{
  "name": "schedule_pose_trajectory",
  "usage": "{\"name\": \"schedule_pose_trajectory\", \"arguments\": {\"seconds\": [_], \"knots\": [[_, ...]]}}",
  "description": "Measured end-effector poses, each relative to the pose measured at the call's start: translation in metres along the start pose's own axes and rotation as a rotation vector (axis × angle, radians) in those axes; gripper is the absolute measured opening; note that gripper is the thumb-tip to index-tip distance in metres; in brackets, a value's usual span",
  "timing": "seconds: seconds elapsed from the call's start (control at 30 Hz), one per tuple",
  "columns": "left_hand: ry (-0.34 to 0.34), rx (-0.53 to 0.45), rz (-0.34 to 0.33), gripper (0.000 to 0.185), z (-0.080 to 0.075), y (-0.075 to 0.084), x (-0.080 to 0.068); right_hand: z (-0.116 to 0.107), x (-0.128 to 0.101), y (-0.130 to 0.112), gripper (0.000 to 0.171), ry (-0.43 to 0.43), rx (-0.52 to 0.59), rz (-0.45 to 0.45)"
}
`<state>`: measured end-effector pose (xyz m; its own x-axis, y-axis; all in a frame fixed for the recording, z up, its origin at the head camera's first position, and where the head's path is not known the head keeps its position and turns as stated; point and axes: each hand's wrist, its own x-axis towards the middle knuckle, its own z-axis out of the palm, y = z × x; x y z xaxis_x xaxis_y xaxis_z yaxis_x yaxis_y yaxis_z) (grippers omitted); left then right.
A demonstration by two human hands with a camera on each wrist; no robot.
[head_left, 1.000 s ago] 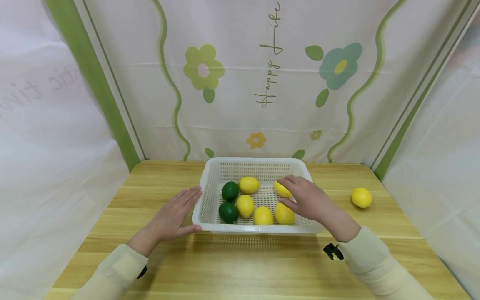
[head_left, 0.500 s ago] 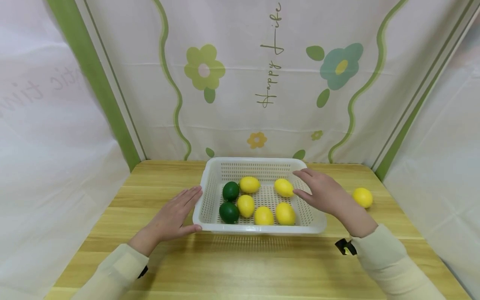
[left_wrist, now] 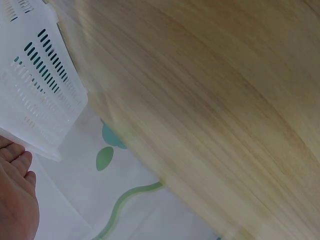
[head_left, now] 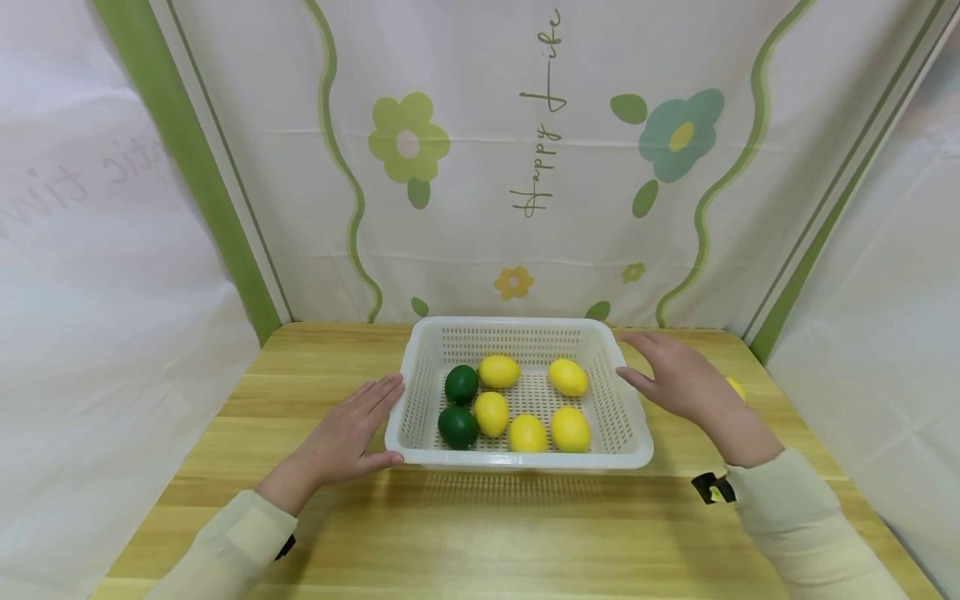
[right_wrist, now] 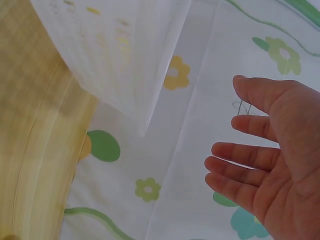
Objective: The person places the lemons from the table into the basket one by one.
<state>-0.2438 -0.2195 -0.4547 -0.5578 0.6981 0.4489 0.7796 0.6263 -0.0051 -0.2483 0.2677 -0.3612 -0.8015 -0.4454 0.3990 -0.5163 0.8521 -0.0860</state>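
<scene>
A white perforated plastic basket (head_left: 517,458) stands on the table, holding several yellow lemons (head_left: 572,429) and two smooth dark green oval fruits (head_left: 457,427). My left hand (head_left: 337,437) rests against the basket's left rim with its fingers straight. In the left wrist view, its fingertips touch the rim of the basket (left_wrist: 45,100). My right hand (head_left: 678,379) is off the basket's right side, fingers extended and holding nothing. The right wrist view shows its empty palm (right_wrist: 270,175) apart from the basket (right_wrist: 120,65). Another lemon (head_left: 737,387) lies on the table, mostly hidden by the right hand.
The wooden table (head_left: 465,542) extends in front of the basket and to both sides. Behind it hangs a white curtain (head_left: 480,167) printed with flowers, and more white cloth closes off the left and right.
My right hand has moved right, from over the lemons inside the basket to outside its right rim, now covering most of the loose lemon. My left hand has stayed at the left rim.
</scene>
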Motion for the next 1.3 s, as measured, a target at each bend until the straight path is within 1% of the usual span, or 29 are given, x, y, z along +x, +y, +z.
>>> {"name": "schedule_pose_trajectory", "arguments": {"seconds": [0.13,0.3,0.5,0.77,0.9,1.03,1.13,1.3], "knots": [[-0.001,0.002,0.001,0.095,0.000,0.000,-0.001,-0.003,-0.004,0.010,0.049,-0.020,-0.004,0.048],[0.002,-0.001,0.004,0.095,0.000,0.000,-0.001,-0.006,-0.009,0.020,0.049,-0.015,-0.015,0.071],[0.003,-0.003,0.004,0.095,0.000,0.000,-0.001,-0.010,-0.018,0.033,0.050,-0.048,0.002,0.140],[-0.003,-0.004,-0.002,0.094,-0.001,0.001,0.000,-0.006,-0.028,0.059,0.050,-0.048,-0.014,0.166],[-0.003,-0.001,0.000,0.095,0.000,0.001,0.000,-0.005,-0.032,0.070,0.051,-0.086,-0.006,0.216],[0.012,-0.006,0.009,0.095,0.000,0.001,0.000,-0.002,-0.036,0.082,0.055,-0.136,0.001,0.279],[0.020,-0.007,0.012,0.095,0.000,0.001,0.001,0.002,-0.039,0.092,0.056,-0.149,-0.004,0.301],[0.002,0.000,-0.001,0.095,0.001,0.000,0.000,0.008,-0.044,0.105,0.058,-0.150,-0.015,0.335]]}}
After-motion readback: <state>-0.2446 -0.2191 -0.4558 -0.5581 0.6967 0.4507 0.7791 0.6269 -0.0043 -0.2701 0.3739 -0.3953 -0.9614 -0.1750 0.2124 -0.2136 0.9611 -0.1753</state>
